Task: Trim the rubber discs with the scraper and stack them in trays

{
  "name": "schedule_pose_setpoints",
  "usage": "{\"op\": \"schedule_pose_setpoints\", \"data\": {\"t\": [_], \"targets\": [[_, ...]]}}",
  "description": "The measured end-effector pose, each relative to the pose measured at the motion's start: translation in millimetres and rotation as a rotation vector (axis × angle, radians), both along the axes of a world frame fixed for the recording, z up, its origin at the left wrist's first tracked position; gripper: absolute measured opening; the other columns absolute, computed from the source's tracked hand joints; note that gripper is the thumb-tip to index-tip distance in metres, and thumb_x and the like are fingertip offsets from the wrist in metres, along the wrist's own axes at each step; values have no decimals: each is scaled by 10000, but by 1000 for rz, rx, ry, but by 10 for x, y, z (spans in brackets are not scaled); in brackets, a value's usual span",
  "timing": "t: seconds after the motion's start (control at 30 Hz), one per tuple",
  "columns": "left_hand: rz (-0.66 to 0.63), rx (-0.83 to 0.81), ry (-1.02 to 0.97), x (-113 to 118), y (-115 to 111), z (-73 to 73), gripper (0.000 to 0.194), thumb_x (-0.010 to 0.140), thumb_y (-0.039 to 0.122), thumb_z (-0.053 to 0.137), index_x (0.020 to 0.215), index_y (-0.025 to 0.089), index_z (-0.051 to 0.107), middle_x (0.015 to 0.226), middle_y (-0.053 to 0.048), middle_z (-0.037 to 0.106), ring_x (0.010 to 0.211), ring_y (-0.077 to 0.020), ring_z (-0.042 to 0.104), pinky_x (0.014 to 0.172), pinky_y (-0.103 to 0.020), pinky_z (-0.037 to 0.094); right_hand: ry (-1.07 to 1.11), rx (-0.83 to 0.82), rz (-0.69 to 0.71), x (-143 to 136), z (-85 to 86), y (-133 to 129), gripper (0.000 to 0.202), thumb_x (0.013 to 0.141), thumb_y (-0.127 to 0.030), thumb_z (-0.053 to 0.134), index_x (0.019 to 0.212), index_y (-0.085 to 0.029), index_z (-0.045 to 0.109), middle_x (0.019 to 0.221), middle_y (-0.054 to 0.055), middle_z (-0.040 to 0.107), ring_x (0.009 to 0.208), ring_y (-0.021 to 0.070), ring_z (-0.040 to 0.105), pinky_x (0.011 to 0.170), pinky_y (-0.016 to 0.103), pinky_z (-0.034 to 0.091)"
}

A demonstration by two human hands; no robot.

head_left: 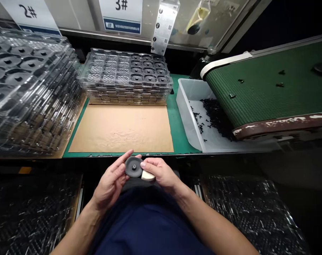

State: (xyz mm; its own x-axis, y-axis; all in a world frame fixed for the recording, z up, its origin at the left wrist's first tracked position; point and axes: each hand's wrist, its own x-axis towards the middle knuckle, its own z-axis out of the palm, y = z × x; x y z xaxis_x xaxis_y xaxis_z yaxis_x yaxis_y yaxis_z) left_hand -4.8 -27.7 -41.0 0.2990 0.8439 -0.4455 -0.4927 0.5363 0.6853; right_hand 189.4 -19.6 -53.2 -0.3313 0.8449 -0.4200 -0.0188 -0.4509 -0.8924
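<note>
A round black disc with a small metal-looking centre is held in front of my body, just off the table's front edge. My left hand grips the disc from its left side, fingers behind it and along its rim. On the right, my right hand pinches the disc's right edge, thumb on top. A cream-coloured piece sits under the right thumb, held in the same hand and touching the disc's lower right edge.
Stacked clear trays with black discs stand behind brown cardboard; a taller stack is at left. A white bin of small black pieces lies below the green conveyor at right. More trays are low at right.
</note>
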Motion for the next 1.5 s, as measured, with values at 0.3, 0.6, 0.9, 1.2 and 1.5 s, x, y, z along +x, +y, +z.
{"op": "schedule_pose_setpoints", "data": {"t": [0.3,0.6,0.9,1.2,1.5], "targets": [[-27,317,236,108,100,103,710,724,395,944,1383,358,682,1479,-76,654,1382,-336,593,1120,-384,531,345,-202,-63,43,204,113,486,821,-637,747,775,-190,562,541,-81,488,364,49,347,323,187,296],[130,254,280,221,136,227,669,700,429,951,1319,363,705,1500,-39,637,1400,-344,576,1146,-410,523,-74,366,-190,248,428,188,240,961,-337,658,1147,-187,679,953,20,698,729,120,623,634,237,535],[114,293,332,234,159,262,639,691,405,959,1281,400,715,1484,-3,646,1367,-327,607,1098,-389,563,-475,894,3,263,687,196,149,990,-178,550,851,-209,594,834,12,621,780,147,580,770,273,483],[173,280,318,225,171,244,657,653,397,985,1253,386,716,1444,-10,670,1307,-321,653,1102,-399,562,-616,861,-83,159,598,217,184,1017,-222,523,957,-192,695,896,40,648,805,154,599,782,273,479],[278,193,182,237,297,293,582,652,403,987,1178,295,763,1324,-29,739,1191,-254,724,1003,-269,606,-380,525,-183,159,548,272,170,987,-289,603,930,-172,712,758,-14,607,687,120,521,656,248,421]]}}
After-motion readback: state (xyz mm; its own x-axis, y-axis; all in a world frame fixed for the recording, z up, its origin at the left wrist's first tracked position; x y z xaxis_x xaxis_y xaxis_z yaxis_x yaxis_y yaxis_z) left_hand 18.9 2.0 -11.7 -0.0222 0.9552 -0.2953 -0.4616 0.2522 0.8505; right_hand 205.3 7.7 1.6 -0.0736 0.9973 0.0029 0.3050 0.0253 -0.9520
